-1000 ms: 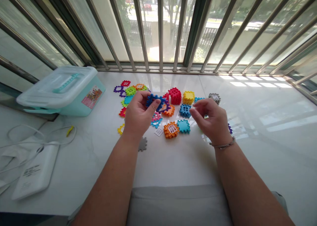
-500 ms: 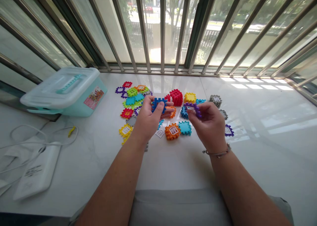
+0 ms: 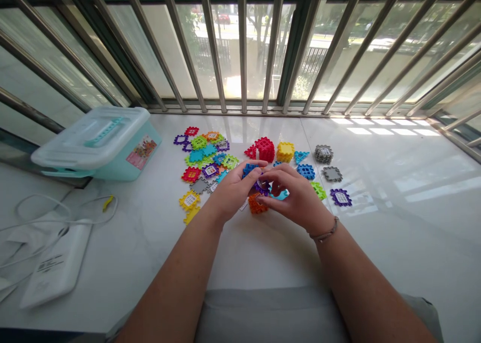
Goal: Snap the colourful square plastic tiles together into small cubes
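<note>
My left hand (image 3: 232, 191) grips a blue interlocking block piece (image 3: 248, 170) with fingers curled round it. My right hand (image 3: 296, 196) pinches a purple piece (image 3: 260, 186) and presses it against the blue one, so both hands meet over the white floor (image 3: 263, 242). Just below them lies an orange cube (image 3: 256, 204), and a teal flat piece (image 3: 281, 194) is partly hidden under my right fingers. A red cube (image 3: 265, 148) and a yellow cube (image 3: 285, 151) stand just beyond the hands.
Several loose coloured pieces (image 3: 205, 157) lie to the left, with grey (image 3: 323, 154), green (image 3: 318, 190) and purple (image 3: 341, 197) ones to the right. A teal lidded bin (image 3: 98, 141) stands far left, above a white charger with cables (image 3: 56, 263). Window bars (image 3: 242, 47) close the far side.
My hands have dropped lower and come together. The right hand took the purple piece from the left hand's blue piece, then brought it back against the blue one.
</note>
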`<state>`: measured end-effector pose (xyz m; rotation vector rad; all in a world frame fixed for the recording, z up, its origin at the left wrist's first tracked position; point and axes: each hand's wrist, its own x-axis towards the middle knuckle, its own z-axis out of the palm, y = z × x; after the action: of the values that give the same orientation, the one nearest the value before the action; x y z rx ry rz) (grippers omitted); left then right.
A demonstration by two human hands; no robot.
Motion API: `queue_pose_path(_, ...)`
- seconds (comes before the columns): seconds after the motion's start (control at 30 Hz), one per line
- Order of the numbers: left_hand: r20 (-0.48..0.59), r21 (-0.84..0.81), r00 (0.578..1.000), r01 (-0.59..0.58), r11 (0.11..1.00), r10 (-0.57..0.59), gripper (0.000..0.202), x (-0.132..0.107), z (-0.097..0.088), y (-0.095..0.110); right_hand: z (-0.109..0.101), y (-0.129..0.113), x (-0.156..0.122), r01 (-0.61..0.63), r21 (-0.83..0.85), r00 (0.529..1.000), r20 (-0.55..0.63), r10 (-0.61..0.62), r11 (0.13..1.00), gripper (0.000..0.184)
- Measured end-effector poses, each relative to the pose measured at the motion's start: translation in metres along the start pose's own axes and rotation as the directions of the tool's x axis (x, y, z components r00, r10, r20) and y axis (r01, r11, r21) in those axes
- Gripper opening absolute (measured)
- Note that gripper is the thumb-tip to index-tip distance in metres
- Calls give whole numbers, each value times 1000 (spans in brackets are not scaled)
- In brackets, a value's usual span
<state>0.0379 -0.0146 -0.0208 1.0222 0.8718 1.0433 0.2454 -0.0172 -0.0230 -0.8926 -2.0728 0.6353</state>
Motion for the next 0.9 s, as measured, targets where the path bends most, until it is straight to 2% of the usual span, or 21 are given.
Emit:
queue_pose_path(0.2,-13,-29,999,40,999,-40,37,-3,6,6,-4,-2,1,32,-28,999,13,-32,999,39)
queue_pose_path(0.4,4,8,999,34,999,-34,40,0,0,-1,1,-1,0,-26,-92,998,-60,20,995,48)
queue_pose_path(0.63,-7,73,1000,-11,997,11,41,2,-5,-10,3,1,-1,-87,-183,995,-67,76,979,57)
queue_pose_path(0.73,-1,19,1000,28,999,-28,42,3,-2,-10,2,1,0,-131,-196,988,-102,113,972,55)
queue_pose_path(0.9,-51,-68,996,70,995,-74,45,4,4,-6,2,2,0,-169,-207,979,-149,139,964,52)
